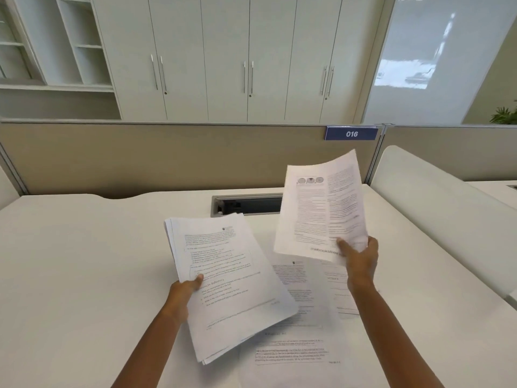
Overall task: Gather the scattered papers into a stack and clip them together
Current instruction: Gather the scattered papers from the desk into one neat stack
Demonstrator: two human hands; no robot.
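Fingers first: the left hand [187, 287] is pinching a loose bundle of papers [223, 284] by its left edge, thumb on top, and the right hand [359, 257] is pinching 1 single sheet [321, 208] at its near right corner, thumb across the print. Both are lifted clear of the desk [84, 261], the sheet higher and farther right than the bundle.

The way I'd do this bit: bring the single sheet down flat onto the bundle, same way up, and let the left thumb lift for a moment so it slides under. The bundle already looks fanned at its near edges, so I'd tap it square on the desk before adding much more, otherwise the clip won't bite every page.

About 3 more pages [302, 303] lie on the desk, near and to the right, overlapping each other and partly hidden under the held bundle. So the gathering isn't done yet, I'd say.

Around it: a cable slot [246, 204] sits in the far middle of the desk, worth avoiding when tapping edges. A partition [167, 155] carries a tag reading 016 [351, 133], with cupboards [223, 57] behind. I can't see a clip anywhere.
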